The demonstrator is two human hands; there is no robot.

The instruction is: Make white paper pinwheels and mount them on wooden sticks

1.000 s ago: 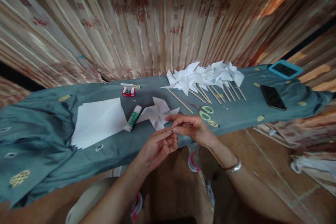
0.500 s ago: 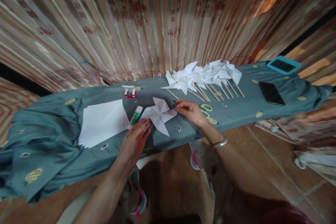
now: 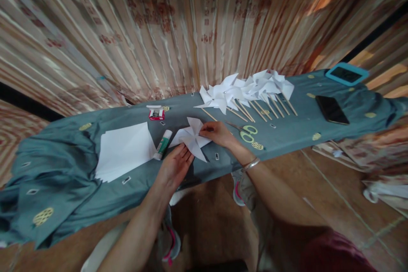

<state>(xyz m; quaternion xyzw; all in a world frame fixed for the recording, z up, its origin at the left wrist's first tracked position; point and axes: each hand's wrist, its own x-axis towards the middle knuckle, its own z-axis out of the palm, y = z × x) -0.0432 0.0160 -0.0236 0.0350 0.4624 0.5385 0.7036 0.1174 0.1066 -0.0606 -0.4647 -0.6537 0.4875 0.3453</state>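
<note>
A folded white paper pinwheel without a stick is between my two hands near the bench's front edge. My left hand has its palm turned up, its fingers under the lower edge of the pinwheel and holding it from below; the fingertips are partly hidden by the paper. From the right, my right hand pinches near the pinwheel's centre with closed fingers. Anything small within that pinch cannot be made out. A glue stick with a white cap lies just left of the pinwheel. Green-handled scissors lie right of my right hand.
A stack of white paper sheets is on the left of the cloth-covered bench. Behind are an open small red box and a row of pinwheels on sticks. A phone and blue-framed device lie right.
My right hand has moved left from the pinwheel's right tip to near its centre. My left hand has turned palm up and slid under the paper. The scissors now show more fully.
</note>
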